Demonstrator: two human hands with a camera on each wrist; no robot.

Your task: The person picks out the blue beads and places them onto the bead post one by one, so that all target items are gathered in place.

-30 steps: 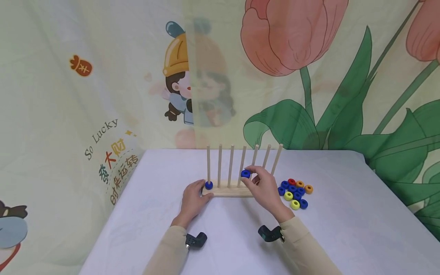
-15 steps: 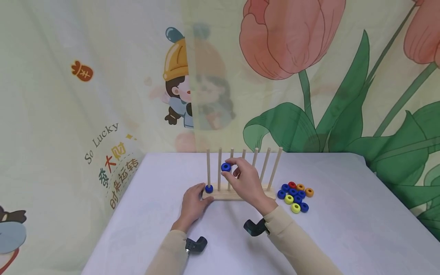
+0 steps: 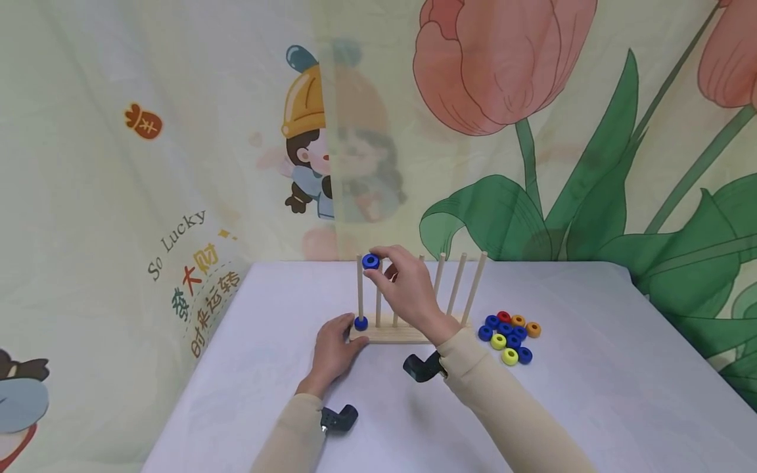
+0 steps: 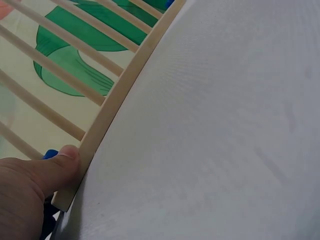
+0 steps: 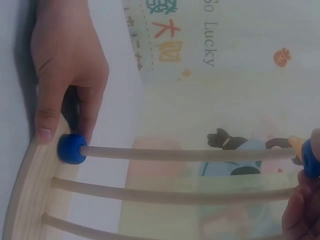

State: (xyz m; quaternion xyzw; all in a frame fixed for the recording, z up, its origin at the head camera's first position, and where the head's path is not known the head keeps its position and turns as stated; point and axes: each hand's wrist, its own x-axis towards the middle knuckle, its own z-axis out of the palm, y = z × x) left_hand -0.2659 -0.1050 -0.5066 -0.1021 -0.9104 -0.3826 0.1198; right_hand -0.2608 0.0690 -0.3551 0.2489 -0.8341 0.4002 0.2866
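A person's right hand pinches a blue ring by the top of the leftmost peg, its hole facing the head camera. That peg bears a second blue ring at its foot. The left hand grips the left end of the wooden rack, which runs lengthwise left to right across the desk, pegs upright.

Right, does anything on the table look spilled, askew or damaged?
Nothing stands out. One blue ring sits at the foot of the left end peg, and the loose rings lie grouped beside the wooden base.
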